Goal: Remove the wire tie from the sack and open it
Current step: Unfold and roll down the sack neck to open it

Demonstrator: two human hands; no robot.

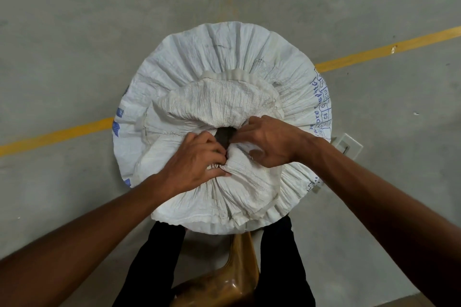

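Note:
A large white woven sack with blue print stands upright on the floor right below me, seen from above. Its gathered mouth fabric spreads outward in crumpled folds, and a small dark gap shows at the centre. My left hand pinches a bunch of mouth fabric on the near left of the gap. My right hand grips the fabric on the right of the gap. The two hands almost touch. No wire tie is visible; it may be hidden under the fingers.
The sack stands on a grey concrete floor crossed by a yellow painted line. A white block-like object pokes out from behind the sack at right. A brown plastic seat and my dark trouser legs are just below the sack.

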